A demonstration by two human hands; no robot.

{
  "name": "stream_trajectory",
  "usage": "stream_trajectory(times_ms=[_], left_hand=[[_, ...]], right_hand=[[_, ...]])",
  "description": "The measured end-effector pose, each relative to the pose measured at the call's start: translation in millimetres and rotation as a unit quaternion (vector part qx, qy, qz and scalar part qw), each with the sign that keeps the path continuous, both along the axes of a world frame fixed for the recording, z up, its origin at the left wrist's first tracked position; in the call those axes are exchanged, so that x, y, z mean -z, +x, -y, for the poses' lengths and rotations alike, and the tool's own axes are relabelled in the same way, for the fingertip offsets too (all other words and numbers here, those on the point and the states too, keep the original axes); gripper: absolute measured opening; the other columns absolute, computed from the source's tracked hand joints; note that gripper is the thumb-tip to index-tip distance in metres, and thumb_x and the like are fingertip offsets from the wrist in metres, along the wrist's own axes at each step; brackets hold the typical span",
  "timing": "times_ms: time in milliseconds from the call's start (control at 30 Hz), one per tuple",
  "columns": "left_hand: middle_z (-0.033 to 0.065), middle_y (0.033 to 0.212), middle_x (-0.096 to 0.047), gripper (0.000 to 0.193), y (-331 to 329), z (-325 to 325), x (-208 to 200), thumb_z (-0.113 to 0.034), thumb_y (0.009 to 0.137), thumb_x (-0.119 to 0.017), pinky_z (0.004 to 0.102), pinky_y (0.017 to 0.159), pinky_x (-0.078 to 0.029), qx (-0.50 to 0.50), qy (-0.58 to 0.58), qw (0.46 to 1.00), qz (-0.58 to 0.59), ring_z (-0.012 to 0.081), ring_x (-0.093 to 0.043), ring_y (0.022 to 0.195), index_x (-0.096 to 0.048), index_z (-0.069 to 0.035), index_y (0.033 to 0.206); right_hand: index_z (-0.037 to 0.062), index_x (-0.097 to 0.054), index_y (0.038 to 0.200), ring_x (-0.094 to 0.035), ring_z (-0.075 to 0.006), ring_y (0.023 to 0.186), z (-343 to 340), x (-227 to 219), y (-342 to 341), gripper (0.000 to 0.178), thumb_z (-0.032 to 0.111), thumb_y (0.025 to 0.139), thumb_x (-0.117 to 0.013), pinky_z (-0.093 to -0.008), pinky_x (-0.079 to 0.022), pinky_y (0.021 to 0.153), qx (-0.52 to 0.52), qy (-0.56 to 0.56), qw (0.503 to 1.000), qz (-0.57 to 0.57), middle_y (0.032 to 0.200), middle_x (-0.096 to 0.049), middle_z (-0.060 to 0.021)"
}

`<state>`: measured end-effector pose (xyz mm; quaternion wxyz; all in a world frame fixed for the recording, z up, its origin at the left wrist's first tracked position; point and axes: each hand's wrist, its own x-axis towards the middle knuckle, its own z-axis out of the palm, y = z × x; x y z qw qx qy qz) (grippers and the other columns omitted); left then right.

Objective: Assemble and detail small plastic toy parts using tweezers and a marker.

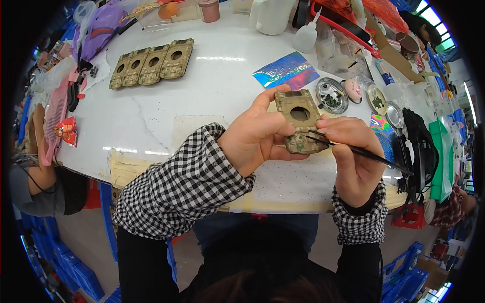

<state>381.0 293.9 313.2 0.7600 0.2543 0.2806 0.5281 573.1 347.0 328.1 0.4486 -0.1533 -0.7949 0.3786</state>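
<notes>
My left hand (257, 129) grips a camouflage-patterned model tank hull (298, 136) with a round hole in its top, thumb over its side. Black tweezers (361, 151) are pinched in my right hand (356, 149), and their tips rest at the hull's lower part. Whether a small part sits between the tips is too fine to tell. Several matching hulls (152, 61) stand in a row at the far left of the white table. Right of the held hull is a round metal dish (332, 95) with small dark green pieces.
A shiny holographic sheet (286, 70) lies beyond my hands. A white squeeze bottle (305, 36) and a white jug (273, 16) stand at the back. More small tins (377, 99), a black bag (422, 146) and a green tray (441, 159) line the right side. Another person's arm (39, 151) shows at the left.
</notes>
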Motion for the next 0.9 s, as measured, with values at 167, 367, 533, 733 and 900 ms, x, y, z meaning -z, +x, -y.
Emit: stream_trajectory(times_ms=[167,367,533,733,900], left_hand=[[0.0162,0.130,-0.046,0.069,0.9,0.6,-2.4,-0.014,0.084,-0.051,0.0408,0.089,-0.053,-0.007,-0.008,1.000,-0.012,0.0249,-0.059,0.108,-0.018,-0.010,0.144],[0.0163,0.130,-0.046,0.068,0.9,-0.3,-0.2,-0.013,0.084,-0.051,0.0405,0.088,-0.054,-0.004,-0.003,1.000,-0.003,0.0251,-0.060,0.108,-0.018,-0.009,0.143],[0.0171,0.131,-0.045,0.068,0.6,0.0,0.5,-0.012,0.084,-0.050,0.0403,0.088,-0.054,-0.007,-0.002,1.000,-0.006,0.0255,-0.059,0.109,-0.017,-0.009,0.144],[0.0184,0.132,-0.045,0.068,1.2,-0.5,0.0,-0.012,0.084,-0.049,0.0399,0.088,-0.055,-0.006,-0.001,1.000,-0.003,0.0259,-0.060,0.109,-0.016,-0.009,0.144],[0.0192,0.131,-0.044,0.068,0.6,-1.0,2.1,-0.011,0.084,-0.049,0.0397,0.088,-0.055,-0.006,0.005,1.000,-0.001,0.0261,-0.060,0.108,-0.016,-0.008,0.143]], right_hand=[[-0.0042,-0.062,0.091,-0.063,-0.0281,0.092,0.4,0.6,-0.8,0.011,0.001,0.083,-0.066,-0.0416,-0.049,0.089,0.001,-0.005,1.000,-0.004,0.092,-0.065,-0.0148],[-0.0042,-0.062,0.091,-0.064,-0.0279,0.092,-0.3,0.3,-0.4,0.011,0.001,0.083,-0.066,-0.0415,-0.050,0.089,-0.002,0.001,1.000,0.001,0.091,-0.065,-0.0144],[-0.0042,-0.061,0.091,-0.064,-0.0280,0.091,-0.6,1.1,-1.4,0.010,0.001,0.083,-0.066,-0.0415,-0.050,0.088,-0.003,0.005,1.000,-0.002,0.091,-0.065,-0.0144],[-0.0042,-0.061,0.091,-0.064,-0.0279,0.091,-0.5,0.3,-1.1,0.010,0.000,0.083,-0.065,-0.0414,-0.050,0.088,0.001,0.006,1.000,-0.001,0.091,-0.065,-0.0144],[-0.0042,-0.061,0.091,-0.064,-0.0277,0.091,-0.3,0.7,-1.5,0.010,0.001,0.083,-0.065,-0.0411,-0.050,0.088,0.002,0.004,1.000,-0.002,0.090,-0.065,-0.0144]])
